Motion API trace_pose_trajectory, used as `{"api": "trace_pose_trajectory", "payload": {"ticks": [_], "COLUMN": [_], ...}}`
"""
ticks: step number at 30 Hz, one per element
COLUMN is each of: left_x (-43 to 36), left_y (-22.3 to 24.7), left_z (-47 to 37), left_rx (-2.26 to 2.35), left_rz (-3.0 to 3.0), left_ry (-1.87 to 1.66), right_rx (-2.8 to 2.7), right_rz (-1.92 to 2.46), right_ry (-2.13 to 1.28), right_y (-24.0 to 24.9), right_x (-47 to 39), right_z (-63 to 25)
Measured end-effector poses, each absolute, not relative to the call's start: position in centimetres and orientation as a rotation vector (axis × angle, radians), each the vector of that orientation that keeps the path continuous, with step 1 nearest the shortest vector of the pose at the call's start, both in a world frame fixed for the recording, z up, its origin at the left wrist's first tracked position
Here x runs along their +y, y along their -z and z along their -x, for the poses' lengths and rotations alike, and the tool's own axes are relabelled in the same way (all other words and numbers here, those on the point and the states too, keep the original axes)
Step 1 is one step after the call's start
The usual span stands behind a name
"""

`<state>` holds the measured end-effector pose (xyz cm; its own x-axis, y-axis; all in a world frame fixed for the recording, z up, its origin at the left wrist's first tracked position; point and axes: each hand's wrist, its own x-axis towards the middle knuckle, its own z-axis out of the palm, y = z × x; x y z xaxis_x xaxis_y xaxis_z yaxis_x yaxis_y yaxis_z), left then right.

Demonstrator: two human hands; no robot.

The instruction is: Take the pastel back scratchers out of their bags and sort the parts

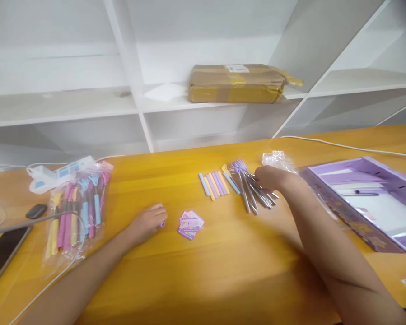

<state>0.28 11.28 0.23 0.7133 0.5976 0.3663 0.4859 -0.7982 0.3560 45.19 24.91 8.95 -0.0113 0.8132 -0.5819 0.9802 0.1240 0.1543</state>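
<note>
Far L of the cards (191, 224): bag of back scratchers (77, 207); just L of them: L hand (151, 220), fingers closed on purple tube (162, 224); beyond cards, to R: pastel tubes (218, 183), metal rods (252, 189), R hand (269, 178) at rods, fingers hidden, can't tell grip; far R: purple box (392, 178)

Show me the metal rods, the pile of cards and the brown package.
Metal rods (252, 189), head view: a shaft mid-bundle.
Pile of cards (191, 224), head view: middle of the pile's top.
Brown package (235, 92), head view: its taped front side.
</note>
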Motion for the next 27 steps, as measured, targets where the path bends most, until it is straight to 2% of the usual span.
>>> {"api": "trace_pose_trajectory", "payload": {"ticks": [13, 16, 19, 22, 25, 27], "left_x": [10.9, 10.3, 9.5, 8.4, 6.9, 6.1], "left_y": [-0.5, -0.9, -1.4, -1.9, -2.4, -2.5], "left_z": [-0.2, -0.6, -1.6, -2.8, -3.8, -4.4], "left_rx": [1.050, 1.112, 1.014, 0.958, 0.972, 0.950], "left_rz": [-2.582, -2.308, -1.932, -1.722, -1.658, -1.587], "left_ry": [-0.648, -0.835, -1.037, -0.972, -0.856, -0.844], "right_rx": [2.003, 2.318, 2.794, 3.092, 3.118, 3.040], "right_rz": [-1.802, -1.789, -1.529, -1.092, -0.881, -0.845], "right_ry": [0.122, 0.034, 0.285, 0.571, 0.783, 1.056], "right_y": [-10.3, -11.3, -11.5, -10.4, -9.0, -8.3], "right_x": [23.2, 20.5, 16.1, 11.6, 9.0, 8.5], "right_z": [-44.3, -41.5, -36.7, -32.2, -29.8, -29.1]}}
